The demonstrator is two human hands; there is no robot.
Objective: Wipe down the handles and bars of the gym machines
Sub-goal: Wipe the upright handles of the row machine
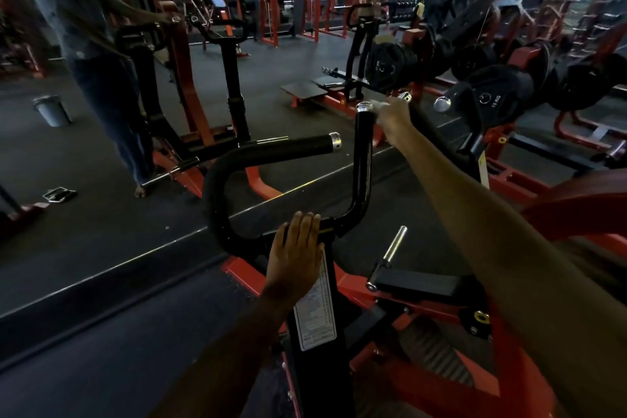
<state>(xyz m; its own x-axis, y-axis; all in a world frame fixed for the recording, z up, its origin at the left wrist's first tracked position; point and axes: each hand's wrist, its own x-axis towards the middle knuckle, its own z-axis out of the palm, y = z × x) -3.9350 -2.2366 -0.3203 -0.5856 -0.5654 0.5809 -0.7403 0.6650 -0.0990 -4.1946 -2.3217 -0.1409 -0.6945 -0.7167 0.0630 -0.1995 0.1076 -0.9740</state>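
Ideally, the upright black chrome-capped handle (363, 149) is wiped downward by the cloth-pinching right hand (393, 119), steadied by the flat, relaxed left hand (297, 248).

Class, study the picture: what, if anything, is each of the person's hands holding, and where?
The left hand rests flat on the handlebar's centre, gripping nothing. The right hand seems to hold a pale cloth by the upright handle's top.

L hand (296, 248) flat on black handlebar (271, 156); R hand (393, 120) by upright grip's tip.
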